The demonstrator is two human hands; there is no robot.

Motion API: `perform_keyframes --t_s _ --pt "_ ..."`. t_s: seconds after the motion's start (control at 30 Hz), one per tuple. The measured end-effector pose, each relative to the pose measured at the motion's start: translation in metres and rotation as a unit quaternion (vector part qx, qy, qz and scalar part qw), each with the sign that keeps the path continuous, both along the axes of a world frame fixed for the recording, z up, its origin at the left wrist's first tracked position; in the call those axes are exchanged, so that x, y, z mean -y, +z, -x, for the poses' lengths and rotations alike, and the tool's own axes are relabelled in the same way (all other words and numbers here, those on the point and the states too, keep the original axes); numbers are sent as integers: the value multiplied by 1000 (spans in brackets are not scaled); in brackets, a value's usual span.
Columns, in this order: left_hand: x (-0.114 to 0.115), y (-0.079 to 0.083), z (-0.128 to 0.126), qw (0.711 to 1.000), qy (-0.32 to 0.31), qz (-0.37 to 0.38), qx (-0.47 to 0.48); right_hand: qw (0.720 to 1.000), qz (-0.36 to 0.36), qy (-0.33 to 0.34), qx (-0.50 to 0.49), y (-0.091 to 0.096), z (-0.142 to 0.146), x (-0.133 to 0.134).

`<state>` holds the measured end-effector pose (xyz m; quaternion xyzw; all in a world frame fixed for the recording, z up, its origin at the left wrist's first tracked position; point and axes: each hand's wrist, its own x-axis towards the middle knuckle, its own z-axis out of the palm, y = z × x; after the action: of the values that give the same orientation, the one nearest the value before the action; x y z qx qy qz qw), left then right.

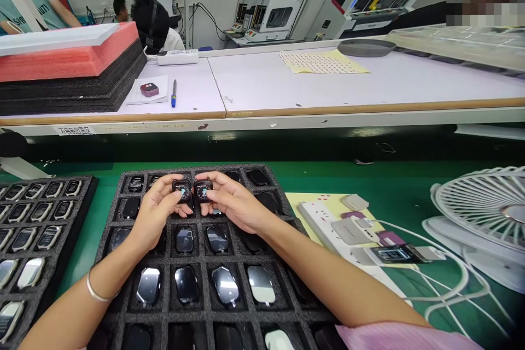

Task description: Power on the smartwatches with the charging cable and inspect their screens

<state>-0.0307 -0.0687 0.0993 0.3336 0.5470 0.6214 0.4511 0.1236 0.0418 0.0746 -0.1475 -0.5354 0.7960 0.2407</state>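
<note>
My left hand point(156, 210) is closed around a small black watch body point(182, 190) with a lit screen. My right hand point(233, 202) grips a second black watch body point(203, 190), its screen lit too. The two watches are held side by side, almost touching, above the far rows of a black foam tray point(205, 311). Several more dark watch bodies lie in the tray's pockets under and in front of my hands. A silver bangle sits on my left wrist.
A second foam tray point(36, 229) of silver-rimmed watches lies at left. At right are a white power strip point(328, 219), chargers with cables, and a white fan point(479, 213). Behind, a raised white bench carries stacked foam sheets point(65, 74), a pen point(174, 93) and machines. Other people sit at the far left.
</note>
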Motion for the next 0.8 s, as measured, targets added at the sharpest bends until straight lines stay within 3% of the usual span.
perform_keyframes --t_s 0.8 --pt "-1 -4 -1 998 -13 0 -58 997 -74 -13 3 -4 -1 -1"
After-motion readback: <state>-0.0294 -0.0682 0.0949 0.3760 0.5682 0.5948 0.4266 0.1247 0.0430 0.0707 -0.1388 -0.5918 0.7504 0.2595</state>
